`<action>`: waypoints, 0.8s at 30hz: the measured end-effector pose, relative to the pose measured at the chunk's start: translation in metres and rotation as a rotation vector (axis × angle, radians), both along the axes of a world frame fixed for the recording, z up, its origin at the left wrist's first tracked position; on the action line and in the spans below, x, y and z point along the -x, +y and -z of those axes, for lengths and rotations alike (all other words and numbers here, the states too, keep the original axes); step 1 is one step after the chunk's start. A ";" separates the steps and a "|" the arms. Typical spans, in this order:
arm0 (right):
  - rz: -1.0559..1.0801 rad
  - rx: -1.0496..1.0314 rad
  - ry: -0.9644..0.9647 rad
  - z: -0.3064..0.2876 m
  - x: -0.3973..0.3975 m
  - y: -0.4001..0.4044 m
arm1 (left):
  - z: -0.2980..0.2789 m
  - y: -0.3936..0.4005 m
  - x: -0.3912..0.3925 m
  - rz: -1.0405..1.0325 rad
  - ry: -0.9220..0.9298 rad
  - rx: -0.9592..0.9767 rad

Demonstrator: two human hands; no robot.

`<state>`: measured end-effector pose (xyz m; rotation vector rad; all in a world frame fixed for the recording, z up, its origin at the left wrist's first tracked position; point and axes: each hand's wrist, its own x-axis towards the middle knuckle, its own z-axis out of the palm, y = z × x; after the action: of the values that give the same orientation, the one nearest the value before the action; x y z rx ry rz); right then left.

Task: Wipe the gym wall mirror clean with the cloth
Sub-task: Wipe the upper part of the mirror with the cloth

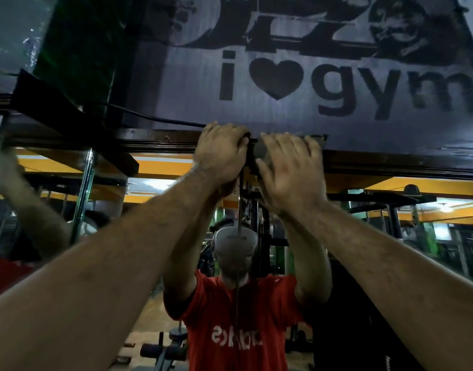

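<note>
**Both hands at the top edge of the gym mirror**

Reaching upward from the lower corners, two bare forearms converge near the centre of the view. The left hand (220,153) has its fingers curled over a dark object at the top edge of the wall mirror (390,250), gripping it. The right hand (291,172) lies just beside it, fingers spread and fairly straight, pressing flat on a grey piece (259,151) that shows between the two hands; whether this grey piece is the cloth cannot be told. A thin dark cord (238,263) hangs straight down from between the hands.

Behind the hands, the mirror fills the lower half of the view. It reflects the person in a red T-shirt (230,330) wearing a white head-mounted unit (235,241), with gym machines and orange ceiling beams further back. A dark wooden frame (160,141) runs along the mirror's upper edge, touching the hands. Above the frame hangs a banner (337,84) printed with "i", a heart and "gym". A second mirror panel (29,210) meets the first at left.
</note>
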<state>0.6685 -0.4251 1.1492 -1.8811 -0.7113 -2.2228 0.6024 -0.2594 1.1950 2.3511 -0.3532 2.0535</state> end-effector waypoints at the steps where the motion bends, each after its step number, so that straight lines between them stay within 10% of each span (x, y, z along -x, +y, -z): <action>1: -0.004 -0.029 0.024 -0.002 0.000 -0.005 | 0.001 -0.002 -0.001 0.000 -0.007 0.015; 24: -0.213 -0.220 0.176 -0.015 0.010 -0.015 | 0.010 -0.017 -0.004 -0.046 -0.085 0.087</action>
<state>0.6582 -0.4406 1.1645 -1.7748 -0.5808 -1.8945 0.6068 -0.2764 1.1850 2.2481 -0.2076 2.1473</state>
